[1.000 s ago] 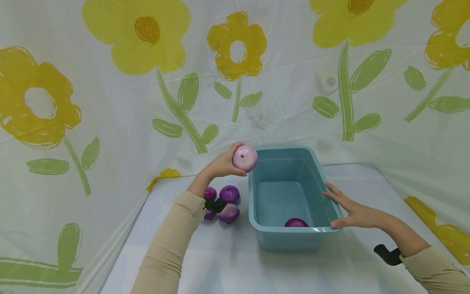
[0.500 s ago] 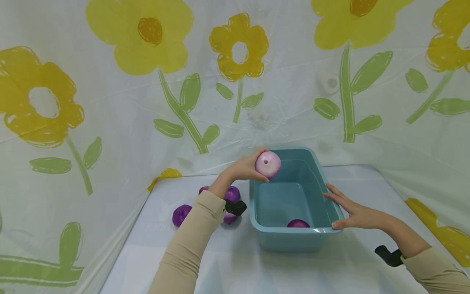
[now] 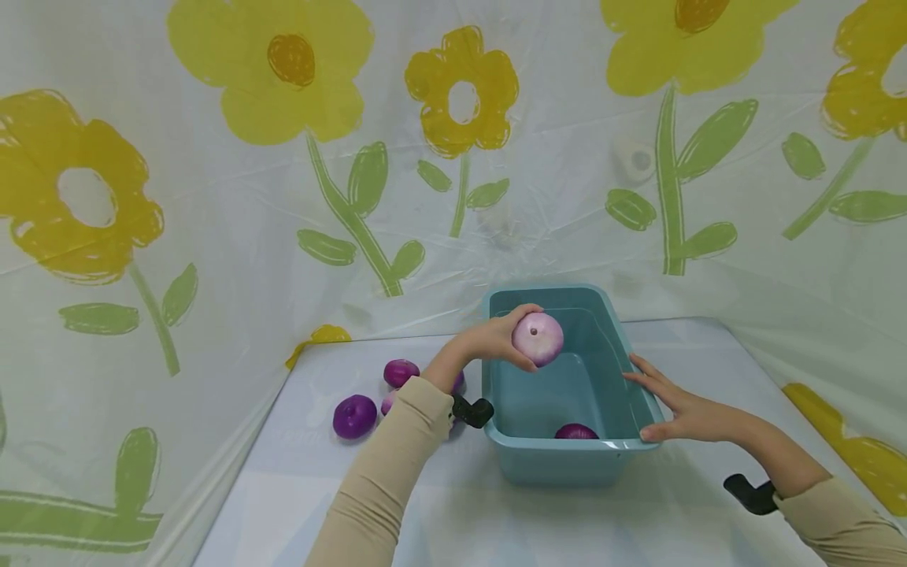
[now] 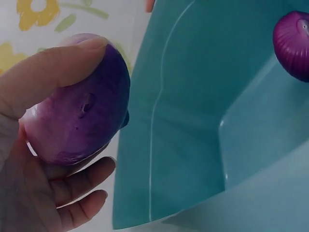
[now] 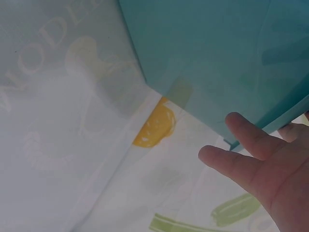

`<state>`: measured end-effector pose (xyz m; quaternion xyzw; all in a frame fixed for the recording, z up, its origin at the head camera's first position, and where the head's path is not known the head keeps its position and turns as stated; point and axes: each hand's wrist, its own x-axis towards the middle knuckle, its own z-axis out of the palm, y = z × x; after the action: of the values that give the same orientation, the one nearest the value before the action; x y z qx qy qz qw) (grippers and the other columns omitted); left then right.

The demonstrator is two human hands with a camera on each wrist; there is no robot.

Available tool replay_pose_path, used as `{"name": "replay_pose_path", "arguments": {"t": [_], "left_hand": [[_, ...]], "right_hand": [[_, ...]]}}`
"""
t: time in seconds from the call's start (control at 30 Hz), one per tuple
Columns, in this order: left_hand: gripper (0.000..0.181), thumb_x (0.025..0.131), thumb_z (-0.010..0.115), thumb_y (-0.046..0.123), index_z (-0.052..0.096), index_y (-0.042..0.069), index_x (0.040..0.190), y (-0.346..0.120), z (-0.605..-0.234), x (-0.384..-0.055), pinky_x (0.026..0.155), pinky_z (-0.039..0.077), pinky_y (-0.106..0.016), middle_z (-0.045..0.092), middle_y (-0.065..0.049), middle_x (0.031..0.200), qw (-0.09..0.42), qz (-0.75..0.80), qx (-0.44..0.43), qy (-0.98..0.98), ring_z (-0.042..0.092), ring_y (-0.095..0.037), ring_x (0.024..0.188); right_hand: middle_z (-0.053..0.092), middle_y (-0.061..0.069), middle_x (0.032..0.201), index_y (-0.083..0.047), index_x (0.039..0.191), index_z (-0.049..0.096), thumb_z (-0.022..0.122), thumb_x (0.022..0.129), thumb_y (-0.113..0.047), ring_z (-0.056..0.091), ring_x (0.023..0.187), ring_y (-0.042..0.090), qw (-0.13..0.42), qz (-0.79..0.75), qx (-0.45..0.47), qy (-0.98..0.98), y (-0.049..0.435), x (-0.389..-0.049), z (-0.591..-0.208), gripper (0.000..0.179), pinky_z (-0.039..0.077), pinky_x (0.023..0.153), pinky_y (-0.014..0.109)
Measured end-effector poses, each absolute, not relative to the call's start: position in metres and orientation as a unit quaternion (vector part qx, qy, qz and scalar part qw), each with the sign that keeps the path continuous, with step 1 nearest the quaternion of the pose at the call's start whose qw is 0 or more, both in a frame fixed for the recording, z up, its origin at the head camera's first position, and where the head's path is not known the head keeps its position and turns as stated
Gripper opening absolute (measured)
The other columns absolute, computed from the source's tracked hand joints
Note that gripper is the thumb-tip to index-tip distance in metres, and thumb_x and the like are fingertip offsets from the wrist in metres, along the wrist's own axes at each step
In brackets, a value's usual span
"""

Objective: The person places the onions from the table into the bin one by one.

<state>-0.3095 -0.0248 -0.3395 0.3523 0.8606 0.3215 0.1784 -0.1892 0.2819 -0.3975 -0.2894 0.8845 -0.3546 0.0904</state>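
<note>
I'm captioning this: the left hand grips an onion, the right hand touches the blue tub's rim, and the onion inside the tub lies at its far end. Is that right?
Not quite: the head view shows the inner onion at the near end of the blue tub, not its far end. The left hand does grip an onion, and the right hand does touch the rim.

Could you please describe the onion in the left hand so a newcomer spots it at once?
Find the teal tub. In the head view, overlapping its interior, the left hand grips an onion. Unlike the purple onion inside the tub, it is held and shows a pale pinkish face.
</note>
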Motion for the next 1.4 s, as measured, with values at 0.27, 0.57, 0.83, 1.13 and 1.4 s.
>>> {"name": "replay_pose_path", "arguments": {"t": [0.27,0.57,0.83,1.13,1.4], "left_hand": [[0.089,0.073,0.075,0.024,0.021,0.020,0.144,-0.026,-0.344,-0.308,0.091,0.045,-0.034,0.041,-0.007,0.136,0.197,0.320,0.349,0.858,0.044,-0.021,0.118],[0.085,0.079,0.071,0.024,0.018,0.023,0.146,-0.035,-0.343,-0.311,0.099,0.039,-0.043,0.034,-0.008,0.143,0.221,0.350,0.334,0.847,0.033,-0.029,0.131],[0.078,0.082,0.068,0.023,0.022,0.018,0.145,-0.070,-0.347,-0.314,0.097,0.040,-0.045,0.035,-0.009,0.143,0.177,0.387,0.307,0.851,0.034,-0.032,0.130],[0.074,0.083,0.064,0.026,0.024,0.020,0.144,-0.112,-0.364,-0.317,0.100,0.035,-0.049,0.036,-0.011,0.142,0.146,0.414,0.260,0.860,0.037,-0.032,0.128],[0.077,0.082,0.065,0.025,0.021,0.015,0.144,-0.139,-0.391,-0.313,0.100,0.033,-0.052,0.035,-0.018,0.141,0.132,0.437,0.201,0.867,0.034,-0.037,0.129]], "right_hand": [[-0.005,0.031,0.146,0.007,0.137,0.023,0.065,0.080,-0.021,0.010,0.124,0.059,0.087,-0.354,-0.293,0.884,0.282,-0.190,-0.399,0.075,0.031,0.080,0.073],[-0.005,0.031,0.146,0.007,0.136,0.022,0.064,0.081,-0.022,0.009,0.123,0.060,0.089,-0.358,-0.296,0.881,0.283,-0.191,-0.400,0.076,0.031,0.080,0.074],[-0.006,0.031,0.146,0.008,0.137,0.022,0.064,0.081,-0.021,0.007,0.124,0.060,0.088,-0.362,-0.303,0.877,0.282,-0.190,-0.399,0.076,0.027,0.080,0.076],[-0.006,0.030,0.146,0.008,0.137,0.022,0.064,0.082,-0.022,0.007,0.124,0.060,0.084,-0.360,-0.302,0.879,0.284,-0.191,-0.401,0.076,0.026,0.080,0.076],[-0.005,0.031,0.146,0.006,0.138,0.022,0.064,0.081,-0.023,0.009,0.124,0.060,0.081,-0.359,-0.299,0.880,0.284,-0.192,-0.404,0.077,0.028,0.080,0.075]]}}
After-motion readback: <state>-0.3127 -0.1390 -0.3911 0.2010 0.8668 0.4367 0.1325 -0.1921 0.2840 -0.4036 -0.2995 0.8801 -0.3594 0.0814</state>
